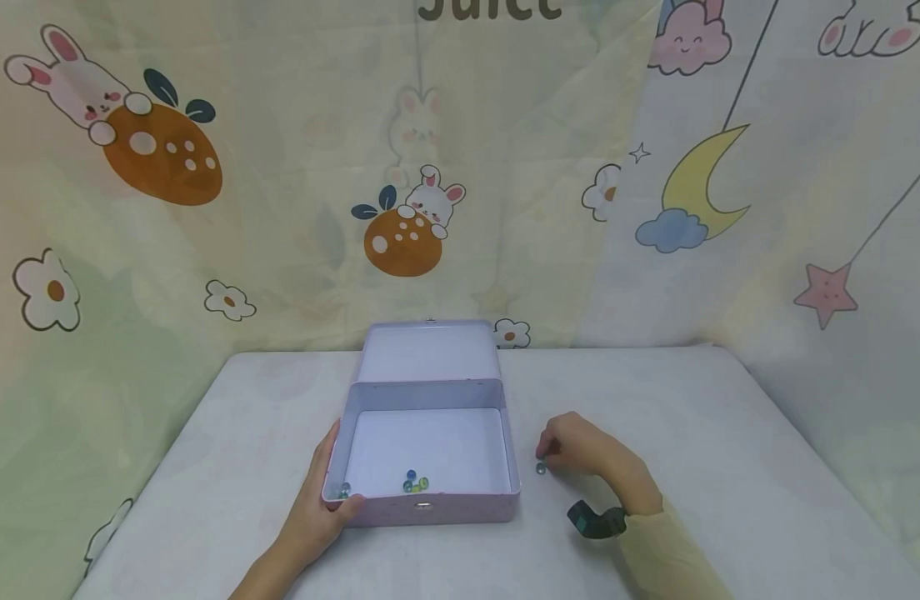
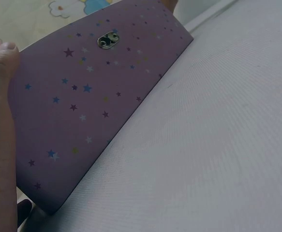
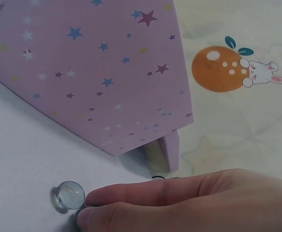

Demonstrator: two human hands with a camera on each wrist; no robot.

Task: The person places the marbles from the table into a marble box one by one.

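Left hand: your left hand (image 1: 321,500) lies along the near-left corner of the tin box (image 1: 430,500), thumb hooked over the rim, fingers wrapped on the outside wall, clamped on the box.
Right hand: your right hand (image 1: 580,450) rests on the table (image 1: 730,467) to the right of the box, wrist low, fingers drawn together with the tips down at a loose marble (image 1: 540,468).
Right grip: the right wrist view shows the fingertips (image 3: 90,210) touching the marble (image 3: 69,194) on the cloth, beside it rather than round it; you cannot tell whether it is pinched yet.
Box: it sits mid-table with the lid (image 1: 428,352) open and leaning back toward the curtain; its long axis runs left to right, clasp side facing you.
Inside, head view only: a few marbles (image 1: 415,482) lie by the near wall, and one more (image 1: 344,490) sits in the near-left corner by your thumb.
Left wrist view only: the starred purple front wall and its metal clasp (image 2: 107,40), with your thumb (image 2: 0,63) on the top edge.
Right wrist view only: the box's right wall (image 3: 92,72) stands just beside the loose marble, apart from it.
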